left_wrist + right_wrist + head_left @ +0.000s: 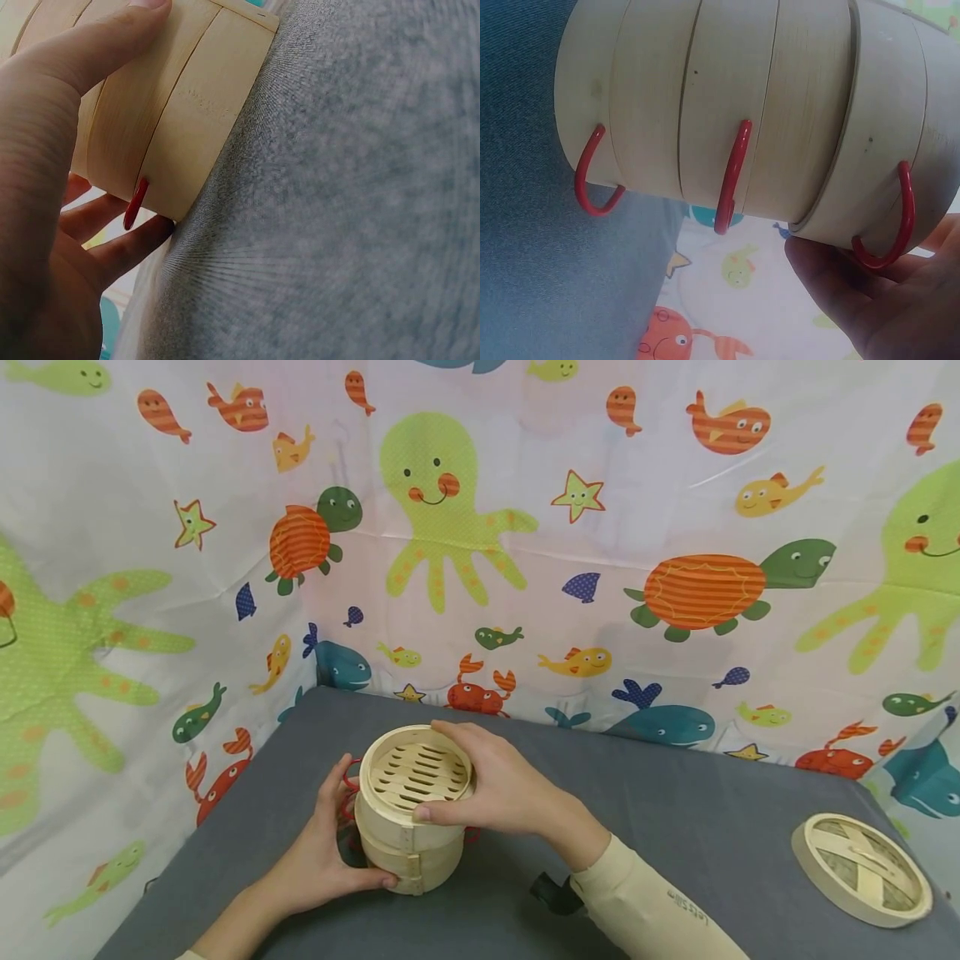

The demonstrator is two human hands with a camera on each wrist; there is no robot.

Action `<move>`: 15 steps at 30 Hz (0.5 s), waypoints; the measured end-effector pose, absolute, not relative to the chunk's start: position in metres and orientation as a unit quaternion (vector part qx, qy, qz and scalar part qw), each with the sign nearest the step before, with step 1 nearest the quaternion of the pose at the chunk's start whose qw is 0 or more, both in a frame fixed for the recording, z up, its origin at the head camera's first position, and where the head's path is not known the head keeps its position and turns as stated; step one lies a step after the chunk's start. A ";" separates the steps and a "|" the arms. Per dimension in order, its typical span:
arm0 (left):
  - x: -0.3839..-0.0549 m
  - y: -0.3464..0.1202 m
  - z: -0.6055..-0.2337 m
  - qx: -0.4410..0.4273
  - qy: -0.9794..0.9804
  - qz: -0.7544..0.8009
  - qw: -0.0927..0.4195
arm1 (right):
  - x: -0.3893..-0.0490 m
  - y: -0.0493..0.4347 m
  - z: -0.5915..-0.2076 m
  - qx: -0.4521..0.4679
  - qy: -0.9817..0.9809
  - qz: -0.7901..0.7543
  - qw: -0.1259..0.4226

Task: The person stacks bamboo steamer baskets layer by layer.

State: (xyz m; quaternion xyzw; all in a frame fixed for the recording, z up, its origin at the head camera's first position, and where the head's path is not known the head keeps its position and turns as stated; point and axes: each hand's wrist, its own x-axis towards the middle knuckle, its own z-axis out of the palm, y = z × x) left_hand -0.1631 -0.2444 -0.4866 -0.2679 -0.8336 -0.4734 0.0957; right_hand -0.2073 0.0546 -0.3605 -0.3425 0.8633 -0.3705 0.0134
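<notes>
A stack of round bamboo steamer baskets (388, 852) with red loop handles stands on the grey cloth. Its uncovered top basket (420, 777) has a slatted floor. My right hand (506, 777) holds that top basket by its sides, thumb at the near rim and fingers at the far rim. Lower down, my left hand (318, 864) spans the left side of the stack, with its thumb across the front. The right wrist view gives three red handles (736, 176), one per tier, and a dark seam under the top basket. In the left wrist view the bottom basket (206, 105) meets the cloth.
A woven bamboo lid (802, 852) lies at the far right of the grey-covered table (675, 827). By the right sleeve is a small black object (555, 893), its kind unclear. A white curtain (517, 552) printed with sea animals borders the table behind and at the sides.
</notes>
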 end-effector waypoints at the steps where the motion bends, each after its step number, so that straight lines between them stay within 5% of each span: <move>1: -0.163 -0.244 -0.487 -0.268 -0.833 -0.475 0.095 | -0.207 0.055 -0.360 -0.343 0.864 -0.369 0.016; 15: -0.165 -0.243 -0.488 -0.284 -0.816 -0.492 0.110 | -0.210 0.049 -0.355 -0.348 0.871 -0.342 0.052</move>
